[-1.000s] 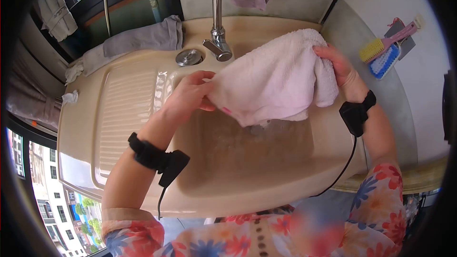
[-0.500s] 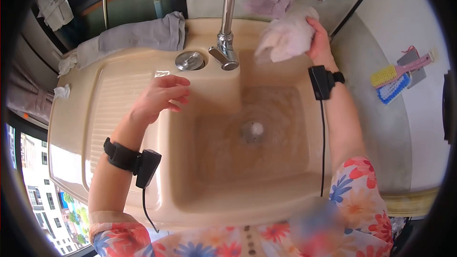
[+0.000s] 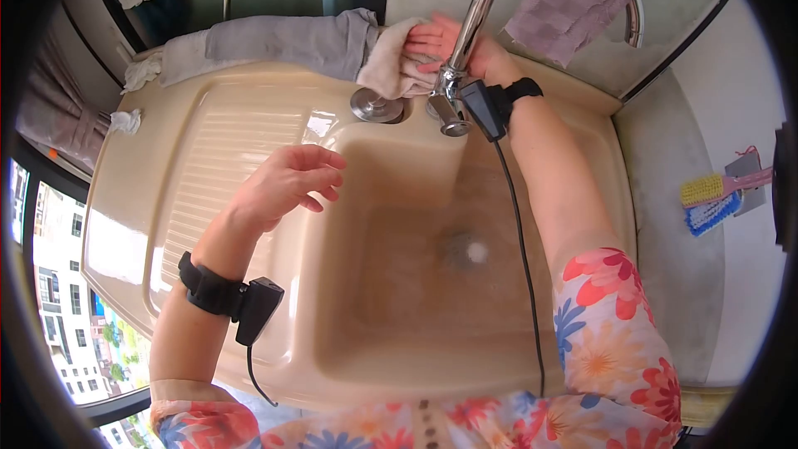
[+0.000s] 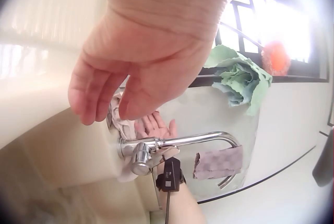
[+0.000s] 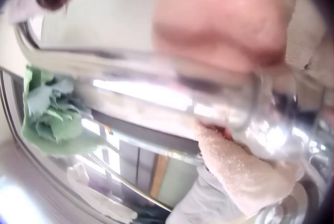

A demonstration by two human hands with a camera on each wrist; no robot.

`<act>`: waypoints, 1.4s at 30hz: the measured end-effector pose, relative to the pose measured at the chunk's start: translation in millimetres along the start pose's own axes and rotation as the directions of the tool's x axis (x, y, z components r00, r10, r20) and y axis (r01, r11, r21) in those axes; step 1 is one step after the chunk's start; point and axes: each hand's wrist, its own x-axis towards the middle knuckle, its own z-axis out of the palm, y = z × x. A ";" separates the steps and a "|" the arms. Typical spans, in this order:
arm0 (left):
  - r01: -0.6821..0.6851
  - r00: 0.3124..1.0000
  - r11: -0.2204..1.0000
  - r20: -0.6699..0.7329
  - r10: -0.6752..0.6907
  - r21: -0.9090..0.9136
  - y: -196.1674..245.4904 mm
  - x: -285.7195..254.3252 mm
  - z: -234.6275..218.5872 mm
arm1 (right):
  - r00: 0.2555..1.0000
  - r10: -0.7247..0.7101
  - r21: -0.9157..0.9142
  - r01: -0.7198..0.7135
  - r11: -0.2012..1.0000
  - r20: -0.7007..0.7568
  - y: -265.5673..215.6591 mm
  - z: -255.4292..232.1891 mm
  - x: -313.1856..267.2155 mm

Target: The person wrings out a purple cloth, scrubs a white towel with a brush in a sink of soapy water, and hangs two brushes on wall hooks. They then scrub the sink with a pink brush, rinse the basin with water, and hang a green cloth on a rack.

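The pale towel (image 3: pixel 384 71) lies bunched on the sink's back ledge, against the end of the grey cloth (image 3: pixel 287 43). Behind the faucet (image 3: pixel 480 12), the right hand (image 3: pixel 461 48) rests at the towel with its fingers extended; the left wrist view shows that hand (image 4: pixel 156 127) with spread fingers. In the right wrist view the faucet pipe (image 5: pixel 156 85) crosses in front of the hand (image 5: pixel 222 20), and the towel (image 5: pixel 235 174) is below. Over the sink's left edge, the left hand (image 3: pixel 287 187) hangs loosely bent, holding nothing.
Shallow water lies in the basin (image 3: pixel 416 283). A steel drain knob (image 3: pixel 376 106) sits left of the faucet. A purple cloth (image 3: pixel 573 4) hangs at the back right, brushes (image 3: pixel 711 202) on the right wall. White crumpled scraps (image 3: pixel 125 121) lie at the far left.
The right hand has carried the towel from over the basin left to the back ledge, and its fingers have straightened. Earlier the left hand let go of the towel and drew back left.
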 end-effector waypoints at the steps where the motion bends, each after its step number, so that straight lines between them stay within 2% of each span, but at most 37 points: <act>1: -0.015 1.000 1.000 0.001 0.015 0.004 0.2 1.0 -0.1 | 1.000 0.004 0.002 -0.004 1.000 -0.001 1.9 -1.6 0.2; 3: -0.029 1.000 1.000 0.006 0.029 -0.002 -1.0 2.0 -0.3 | 0.994 -0.092 -0.257 0.073 0.964 -0.063 5.6 -5.8 -3.8; 4: -0.038 0.999 0.999 0.007 0.038 -0.006 -0.3 0.9 -1.0 | 0.970 -0.111 -0.254 0.053 0.966 -0.218 -5.3 15.4 -21.2; 5: -0.047 0.999 0.999 0.008 0.047 -0.009 0.2 -0.9 -2.2 | 0.970 -0.104 -0.256 0.046 0.965 -0.219 -3.2 6.9 -29.8; 7: -0.047 0.999 0.999 0.004 0.047 -0.012 -0.2 -3.5 -7.8 | 0.902 -0.076 -0.447 -0.136 0.884 -0.426 -5.8 -13.1 -54.8; 8: -0.047 0.999 0.999 -0.002 0.047 -0.009 -1.3 -5.0 -11.0 | 0.900 -0.073 -0.449 -0.143 0.882 -0.430 -7.0 -12.1 -71.4; 10: -0.049 0.999 0.998 -0.003 0.049 -0.028 -5.7 -8.3 -18.5 | 0.783 -0.019 -0.577 -0.442 0.687 -0.622 -7.7 1.9 -105.2; 11: -0.051 0.999 0.998 -0.009 0.051 -0.039 -7.3 -10.4 -20.8 | 0.779 -0.015 -0.575 -0.449 0.684 -0.627 -3.1 1.8 -109.9; 13: -0.036 0.999 0.998 -0.002 0.036 -0.059 -8.2 -15.5 -21.6 | 0.675 -0.057 -0.549 -0.544 0.634 -0.735 12.3 -4.2 -117.0; 14: -0.034 0.999 0.997 0.000 0.035 -0.073 -9.3 -17.5 -21.8 | 0.670 -0.053 -0.540 -0.547 0.640 -0.741 22.8 -11.4 -114.2; 16: -0.028 1.000 0.997 0.003 0.029 -0.076 -9.7 -19.7 -18.9 | 0.707 -0.168 -0.613 -0.439 0.657 -0.687 41.4 -30.1 -98.1; 17: -0.018 1.000 0.997 0.005 0.018 -0.071 -9.9 -21.1 -17.7 | 0.707 -0.166 -0.608 -0.436 0.663 -0.688 42.5 -40.7 -93.2; 19: -0.002 1.000 0.998 0.000 0.002 -0.064 -11.0 -22.3 -19.0 | 0.628 -0.432 -0.699 -0.262 0.666 -0.647 37.9 -61.0 -83.4; 20: -0.017 1.000 0.999 0.005 0.017 -0.036 -11.0 -20.2 -20.7 | 0.631 -0.427 -0.696 -0.261 0.669 -0.648 23.8 -58.0 -83.2; 21: -0.032 0.999 0.999 0.014 0.033 -0.008 -10.6 -17.5 -21.9 | 0.564 -0.584 -0.812 -0.398 0.426 -0.583 3.9 -56.6 -87.5; 22: -0.030 0.999 1.000 0.021 0.030 -0.007 -8.7 -14.7 -22.4 | 0.517 -0.717 -0.830 -0.537 0.154 -0.467 -6.8 -57.1 -92.4; 23: -0.043 0.999 0.999 0.013 0.043 0.002 -5.4 -10.7 -22.8 | 0.512 -0.719 -0.825 -0.544 0.152 -0.470 -5.4 -58.7 -93.5; 25: -0.065 0.998 0.998 0.015 0.064 0.010 2.1 -0.4 -22.3 | 0.495 -0.691 -0.754 -0.648 0.110 -0.526 0.7 -58.8 -94.0; 26: -0.077 0.997 0.995 0.010 0.077 0.066 6.1 5.4 -22.1 | 0.488 -0.696 -0.749 -0.653 0.109 -0.527 3.5 -59.9 -98.7; 28: -0.089 0.996 0.980 0.001 0.090 0.177 14.8 18.6 -22.1 | 0.671 -0.609 -0.755 -0.632 -0.174 -0.422 12.9 -57.9 -111.4; 29: -0.094 0.996 0.979 0.006 0.094 0.180 19.9 25.8 -21.0 | 0.666 -0.613 -0.751 -0.637 -0.172 -0.425 15.0 -50.5 -117.7; 31: -0.128 0.990 0.908 0.001 0.139 0.400 32.7 41.5 -18.2 | 0.667 -0.524 -0.714 -0.684 -0.150 -0.530 16.3 -39.5 -125.4; 32: -0.148 0.986 0.859 0.002 0.168 0.490 36.8 50.6 -15.8 | 0.662 -0.527 -0.712 -0.687 -0.142 -0.534 15.6 -46.6 -124.7; 33: -0.145 0.986 0.855 0.006 0.164 0.497 35.1 66.0 -16.2 | 0.597 -0.561 -0.697 -0.716 -0.050 -0.573 13.3 -55.0 -122.1; 34: -0.310 0.947 0.770 0.108 0.304 0.557 29.0 85.3 -15.5 | 0.530 -0.586 -0.676 -0.735 0.042 -0.613 15.0 -61.2 -121.1; 35: -0.466 0.878 0.658 0.219 0.425 0.592 25.6 100.0 -13.5 | 0.528 -0.582 -0.674 -0.738 0.047 -0.618 16.7 -60.1 -122.7; 37: -0.442 0.893 0.616 0.256 0.369 0.652 24.1 127.4 -4.3 | 0.594 -0.480 -0.692 -0.721 0.039 -0.646 11.4 -58.9 -125.1; 38: -0.420 0.906 0.567 0.287 0.312 0.709 28.1 135.5 3.9 | 0.591 -0.483 -0.690 -0.723 0.037 -0.646 12.1 -56.8 -125.3; 39: -0.426 0.903 0.566 0.290 0.317 0.706 30.9 142.2 11.1 | 0.611 -0.483 -0.707 -0.707 0.024 -0.627 15.6 -54.3 -124.6; 40: -0.369 0.911 0.317 0.273 0.310 0.874 32.0 149.7 18.9 | 0.630 -0.480 -0.722 -0.691 0.011 -0.610 18.8 -54.6 -123.5; 41: -0.281 0.917 0.040 0.256 0.305 0.959 32.2 156.2 25.1 | 0.625 -0.477 -0.715 -0.699 0.009 -0.618 21.7 -55.8 -124.0; 42: -0.295 0.915 0.043 0.269 0.300 0.955 32.8 161.8 27.4 | 0.648 -0.498 -0.733 -0.679 -0.036 -0.576 25.7 -57.4 -125.9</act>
